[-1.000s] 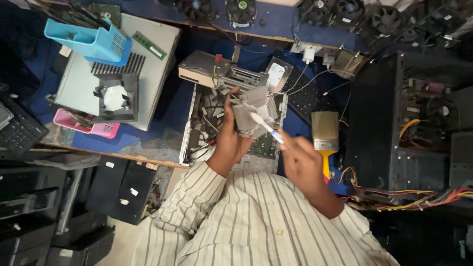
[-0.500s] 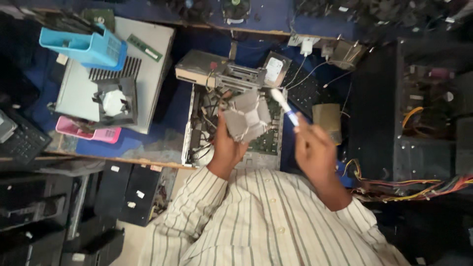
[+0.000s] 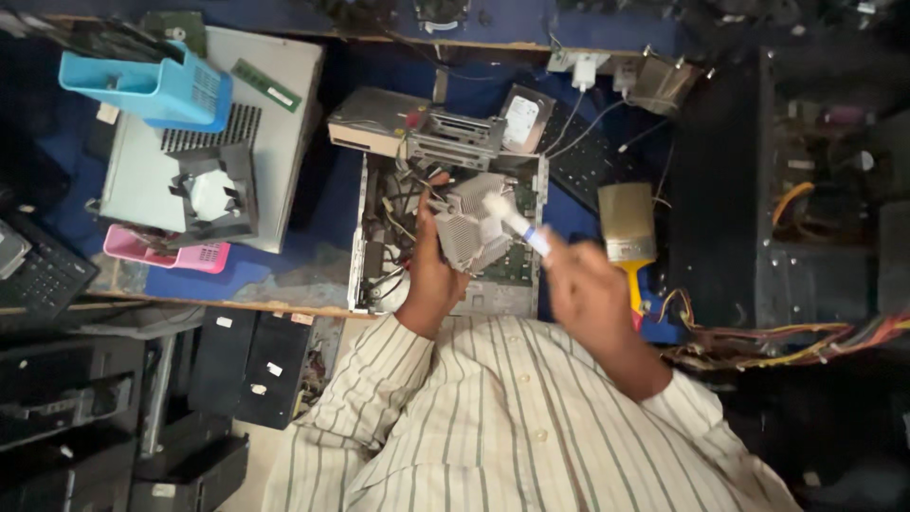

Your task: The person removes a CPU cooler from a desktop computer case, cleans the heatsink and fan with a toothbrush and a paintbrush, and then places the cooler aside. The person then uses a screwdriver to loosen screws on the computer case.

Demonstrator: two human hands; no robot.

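Just above the open computer case (image 3: 445, 284) on the table (image 3: 284, 275), the left hand (image 3: 428, 275) grips a metal heatsink (image 3: 466, 232). Beside it, the right hand (image 3: 588, 294) is closed around a white-and-blue syringe (image 3: 517, 225), tip touching the heatsink. A paintbrush (image 3: 627, 228) lies right of the case.

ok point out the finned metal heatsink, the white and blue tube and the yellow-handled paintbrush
finned metal heatsink (image 3: 469, 232), head view, on the grey fins
white and blue tube (image 3: 517, 225), head view, mid-barrel
yellow-handled paintbrush (image 3: 627, 222), head view, on the bristle block
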